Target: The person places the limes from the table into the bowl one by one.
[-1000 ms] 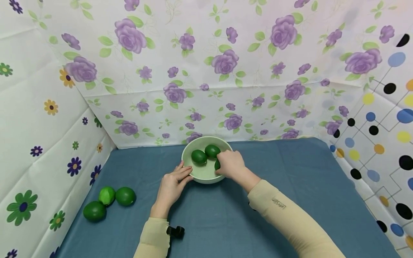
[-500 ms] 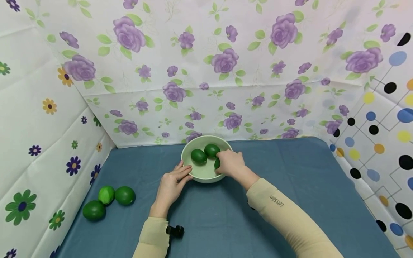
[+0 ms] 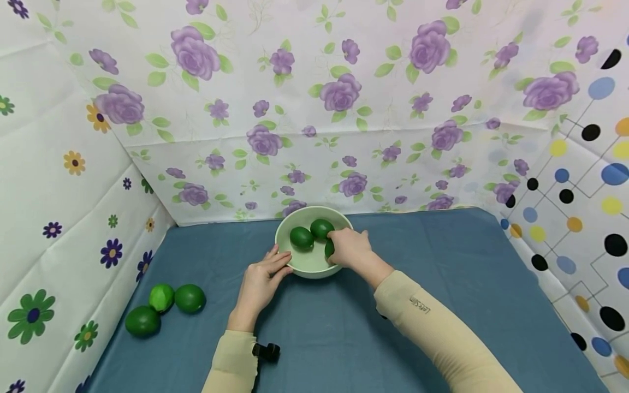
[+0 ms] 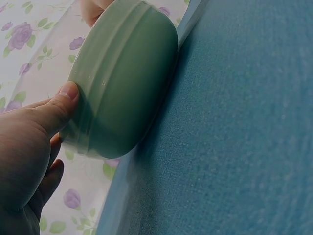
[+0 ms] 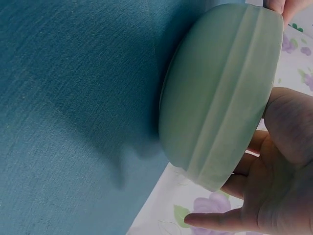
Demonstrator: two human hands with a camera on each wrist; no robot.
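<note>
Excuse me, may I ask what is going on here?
A person's left hand holds the rim of a pale green bowl standing on a blue cloth. The right hand is in the bowl, with a partly hidden green fruit in its grip. Two more fruits lie inside, and three others sit together on the cloth's left.

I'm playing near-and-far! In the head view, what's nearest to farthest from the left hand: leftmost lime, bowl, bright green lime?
1. Bowl: the left hand touches its rim.
2. Bright green lime: left of the hand.
3. Leftmost lime: farther left, lower in the picture.
</note>
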